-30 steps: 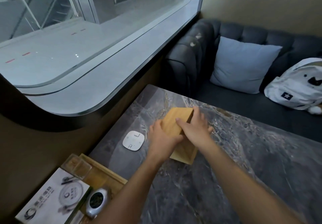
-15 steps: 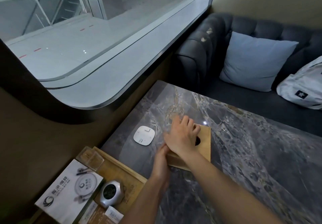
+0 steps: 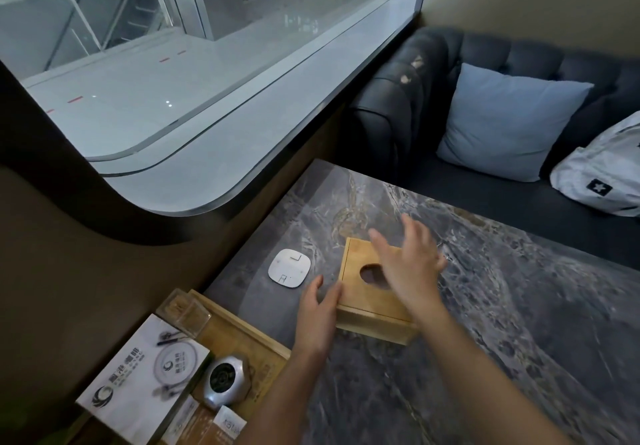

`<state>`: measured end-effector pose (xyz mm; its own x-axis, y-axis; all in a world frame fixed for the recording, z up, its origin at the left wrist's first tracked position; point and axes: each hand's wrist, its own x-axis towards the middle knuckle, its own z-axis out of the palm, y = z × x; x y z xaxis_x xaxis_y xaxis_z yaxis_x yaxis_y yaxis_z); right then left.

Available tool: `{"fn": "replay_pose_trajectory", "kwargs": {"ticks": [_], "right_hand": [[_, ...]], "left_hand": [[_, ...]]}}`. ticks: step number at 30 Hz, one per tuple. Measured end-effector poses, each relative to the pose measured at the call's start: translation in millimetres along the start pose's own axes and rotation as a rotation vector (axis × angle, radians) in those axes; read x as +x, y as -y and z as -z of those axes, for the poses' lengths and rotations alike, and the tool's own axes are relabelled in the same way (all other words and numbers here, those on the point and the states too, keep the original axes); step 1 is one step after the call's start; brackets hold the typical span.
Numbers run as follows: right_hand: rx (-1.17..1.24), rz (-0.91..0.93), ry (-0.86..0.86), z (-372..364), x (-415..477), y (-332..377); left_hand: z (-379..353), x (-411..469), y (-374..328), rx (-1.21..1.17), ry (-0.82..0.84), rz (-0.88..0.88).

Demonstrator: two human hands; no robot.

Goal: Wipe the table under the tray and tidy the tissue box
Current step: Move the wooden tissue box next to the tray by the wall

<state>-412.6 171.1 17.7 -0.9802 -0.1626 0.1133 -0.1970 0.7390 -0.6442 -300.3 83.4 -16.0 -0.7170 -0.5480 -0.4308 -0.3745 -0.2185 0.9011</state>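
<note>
A wooden tissue box (image 3: pixel 360 297) with an oval slot on top lies flat on the dark marble table (image 3: pixel 502 323). My left hand (image 3: pixel 317 316) rests against the box's near-left side, fingers extended and touching the wood. Over the box's top right hovers my right hand (image 3: pixel 410 266), blurred, fingers spread and holding nothing. A wooden tray (image 3: pixel 242 337) sits at the table's near-left corner and carries a white menu card (image 3: pixel 138 382), a silver round device (image 3: pixel 227 382) and a clear small box (image 3: pixel 183 309).
A white square coaster-like pad (image 3: pixel 290 268) lies left of the tissue box. Behind the table stands a dark sofa (image 3: pixel 415 105) with a blue cushion (image 3: pixel 505 122) and a white bag (image 3: pixel 602 174). A large window (image 3: pixel 194 63) runs along the left wall.
The tissue box went from tilted up in both hands to lying flat, slot upward. My right hand lifted off its top and spread; my left hand stays at its side.
</note>
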Motion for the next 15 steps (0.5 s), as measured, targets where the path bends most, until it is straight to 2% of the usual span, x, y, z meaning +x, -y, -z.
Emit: {"fn": "replay_pose_trajectory", "kwargs": {"ticks": [3, 7, 10, 15], "right_hand": [[0.391, -0.21, 0.011, 10, -1, -28], [0.892, -0.456, 0.209, 6, -7, -52], [1.02, -0.475, 0.3, -2, -14, -57], [1.126, -0.449, 0.291, -9, -20, -50]], "left_hand": [[-1, 2, -9, -0.042, 0.014, -0.011], [-10, -2, -11, -0.125, 0.035, 0.051], [-15, -7, -6, -0.16, 0.044, 0.069], [-15, -8, -10, -0.157, 0.058, 0.077]]}}
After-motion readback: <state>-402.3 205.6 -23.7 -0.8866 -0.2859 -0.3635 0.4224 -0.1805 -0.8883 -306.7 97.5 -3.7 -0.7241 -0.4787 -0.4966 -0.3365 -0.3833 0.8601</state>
